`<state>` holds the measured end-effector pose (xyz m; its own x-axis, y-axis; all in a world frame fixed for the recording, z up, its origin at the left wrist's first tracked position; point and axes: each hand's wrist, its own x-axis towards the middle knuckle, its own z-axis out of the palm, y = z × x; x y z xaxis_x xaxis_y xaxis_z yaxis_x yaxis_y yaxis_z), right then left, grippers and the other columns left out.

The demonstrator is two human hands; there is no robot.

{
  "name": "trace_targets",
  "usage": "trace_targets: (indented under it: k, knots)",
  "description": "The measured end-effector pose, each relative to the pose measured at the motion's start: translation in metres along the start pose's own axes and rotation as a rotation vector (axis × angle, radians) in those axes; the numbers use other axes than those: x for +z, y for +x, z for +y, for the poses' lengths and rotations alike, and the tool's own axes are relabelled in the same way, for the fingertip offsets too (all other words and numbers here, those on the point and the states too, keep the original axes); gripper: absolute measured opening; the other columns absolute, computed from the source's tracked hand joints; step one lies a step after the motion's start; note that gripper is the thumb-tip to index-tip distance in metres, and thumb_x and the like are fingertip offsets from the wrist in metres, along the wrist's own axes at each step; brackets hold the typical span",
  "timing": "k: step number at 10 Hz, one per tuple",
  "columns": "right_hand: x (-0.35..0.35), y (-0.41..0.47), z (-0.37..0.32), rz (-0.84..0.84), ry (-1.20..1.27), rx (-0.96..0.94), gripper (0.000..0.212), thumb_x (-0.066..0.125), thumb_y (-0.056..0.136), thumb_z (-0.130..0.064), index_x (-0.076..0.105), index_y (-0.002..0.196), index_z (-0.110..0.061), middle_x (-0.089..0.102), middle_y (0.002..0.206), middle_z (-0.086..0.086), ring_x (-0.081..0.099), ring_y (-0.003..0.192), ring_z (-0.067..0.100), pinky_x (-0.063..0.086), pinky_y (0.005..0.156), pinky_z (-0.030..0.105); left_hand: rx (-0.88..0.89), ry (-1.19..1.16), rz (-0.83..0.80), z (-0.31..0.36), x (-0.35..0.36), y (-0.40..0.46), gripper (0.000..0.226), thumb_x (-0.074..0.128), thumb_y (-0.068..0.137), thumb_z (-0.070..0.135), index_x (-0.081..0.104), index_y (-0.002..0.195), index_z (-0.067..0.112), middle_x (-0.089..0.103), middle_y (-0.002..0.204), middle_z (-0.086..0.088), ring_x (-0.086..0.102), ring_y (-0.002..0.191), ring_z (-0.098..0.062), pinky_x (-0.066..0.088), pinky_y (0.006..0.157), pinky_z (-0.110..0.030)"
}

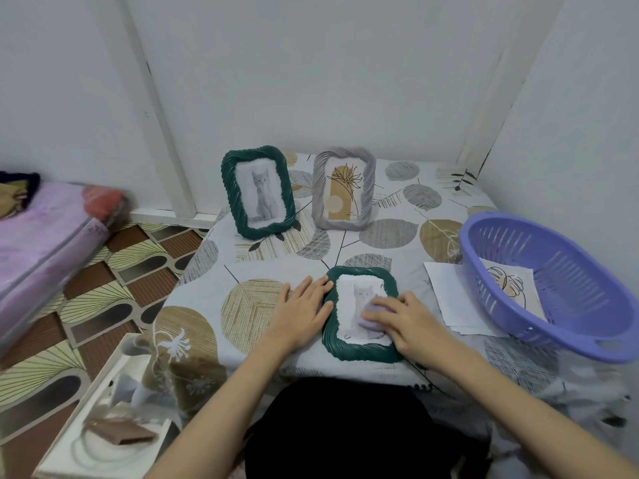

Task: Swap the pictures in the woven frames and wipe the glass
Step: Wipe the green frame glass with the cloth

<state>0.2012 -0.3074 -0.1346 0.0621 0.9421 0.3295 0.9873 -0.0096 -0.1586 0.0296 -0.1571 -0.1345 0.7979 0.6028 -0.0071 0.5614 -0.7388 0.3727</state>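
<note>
A green woven frame [359,350] with a grey cat picture lies flat on the table in front of me. My right hand [404,323] presses a small lilac cloth [375,307] onto its glass. My left hand [304,305] rests flat beside the frame, fingertips touching its left rim. Further back, a second green woven frame [257,191] with a cat picture stands upright. To its right stands a grey woven frame [344,188] holding a plant drawing.
A purple plastic basket [553,285] sits tilted at the right with a leaf print [508,281] inside and white paper [449,295] under it. The table wears a leaf-patterned cloth [256,305]. A white tray [103,420] lies on the floor at left, near a pink mattress [41,236].
</note>
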Motion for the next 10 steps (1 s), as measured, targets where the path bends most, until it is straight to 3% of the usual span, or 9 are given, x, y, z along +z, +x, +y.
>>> trace_targets:
  k: [1, 2, 3, 4, 5, 7, 8, 9, 10]
  knots:
    - [0.011, 0.025, -0.011, 0.089, -0.004, 0.094, 0.043, 0.03, 0.094, -0.042, 0.07, 0.096, -0.025, 0.069, 0.102, 0.003, 0.053, 0.066, 0.031, 0.04, 0.068, 0.03, 0.0, 0.001, 0.0, 0.0, 0.0, -0.001, 0.046, 0.024, 0.097, 0.042, 0.023, 0.142, 0.032, 0.017, 0.154, 0.018, 0.009, 0.144, -0.007, 0.001, 0.117, -0.042]
    - [0.016, 0.019, -0.038, 0.089, -0.07, 0.016, 0.027, 0.043, 0.083, -0.027, 0.066, 0.098, -0.029, 0.068, 0.105, 0.001, 0.053, 0.068, 0.024, 0.048, 0.065, 0.027, -0.003, -0.002, -0.003, 0.001, 0.0, -0.001, 0.046, 0.024, 0.098, 0.041, 0.023, 0.142, 0.032, 0.017, 0.154, 0.018, 0.009, 0.144, -0.007, 0.001, 0.117, -0.041]
    - [0.005, -0.008, -0.037, 0.03, -0.054, -0.151, 0.04, 0.058, 0.07, -0.011, 0.057, 0.104, -0.032, 0.063, 0.113, 0.0, 0.046, 0.069, 0.021, 0.045, 0.066, 0.025, 0.001, -0.001, -0.002, 0.0, 0.0, 0.0, 0.046, 0.024, 0.098, 0.041, 0.023, 0.142, 0.032, 0.017, 0.154, 0.018, 0.009, 0.144, -0.007, 0.001, 0.117, -0.041]
    - [-0.007, -0.013, -0.019, 0.016, -0.118, -0.188, 0.04, 0.052, 0.069, -0.009, 0.059, 0.102, -0.032, 0.066, 0.108, 0.002, 0.049, 0.067, 0.023, 0.049, 0.06, 0.027, 0.004, 0.002, 0.0, 0.0, 0.001, 0.0, 0.046, 0.024, 0.098, 0.041, 0.023, 0.142, 0.032, 0.017, 0.154, 0.018, 0.009, 0.144, -0.008, 0.001, 0.117, -0.042]
    - [-0.01, 0.006, -0.014, 0.037, -0.157, -0.073, 0.044, 0.061, 0.055, -0.005, 0.067, 0.093, -0.027, 0.068, 0.093, 0.006, 0.05, 0.061, 0.025, 0.05, 0.051, 0.031, 0.004, 0.009, 0.0, -0.001, 0.001, 0.0, 0.046, 0.023, 0.098, 0.041, 0.023, 0.142, 0.032, 0.017, 0.154, 0.017, 0.009, 0.144, -0.008, 0.002, 0.118, -0.042]
    - [0.013, -0.01, -0.048, 0.048, -0.105, -0.104, 0.052, 0.056, 0.061, -0.006, 0.058, 0.105, -0.033, 0.063, 0.113, 0.003, 0.043, 0.076, 0.021, 0.046, 0.065, 0.03, -0.002, 0.011, -0.005, 0.0, 0.001, 0.0, 0.046, 0.024, 0.098, 0.041, 0.023, 0.143, 0.032, 0.017, 0.154, 0.018, 0.009, 0.144, -0.008, 0.001, 0.117, -0.042]
    - [0.002, -0.006, -0.039, 0.058, -0.12, -0.118, 0.048, 0.044, 0.064, -0.006, 0.059, 0.101, -0.034, 0.066, 0.106, 0.003, 0.049, 0.067, 0.024, 0.049, 0.056, 0.031, -0.001, 0.004, -0.003, 0.0, 0.001, 0.001, 0.046, 0.024, 0.097, 0.041, 0.023, 0.143, 0.032, 0.017, 0.154, 0.018, 0.009, 0.144, -0.008, 0.001, 0.117, -0.042]
    - [0.012, 0.005, -0.048, 0.108, -0.131, -0.035, 0.044, 0.038, 0.065, -0.012, 0.063, 0.095, -0.032, 0.066, 0.099, 0.002, 0.039, 0.074, 0.02, 0.048, 0.058, 0.027, -0.003, 0.013, 0.001, 0.0, 0.001, 0.001, 0.047, 0.024, 0.097, 0.041, 0.022, 0.143, 0.031, 0.017, 0.154, 0.017, 0.009, 0.144, -0.008, 0.001, 0.117, -0.041]
    - [0.018, -0.003, -0.056, 0.132, -0.149, -0.072, 0.049, 0.052, 0.059, -0.006, 0.057, 0.1, -0.032, 0.065, 0.101, 0.003, 0.035, 0.075, 0.019, 0.046, 0.06, 0.025, -0.004, 0.01, -0.002, 0.0, 0.001, 0.001, 0.047, 0.024, 0.097, 0.042, 0.022, 0.143, 0.032, 0.017, 0.154, 0.018, 0.009, 0.144, -0.007, 0.001, 0.117, -0.041]
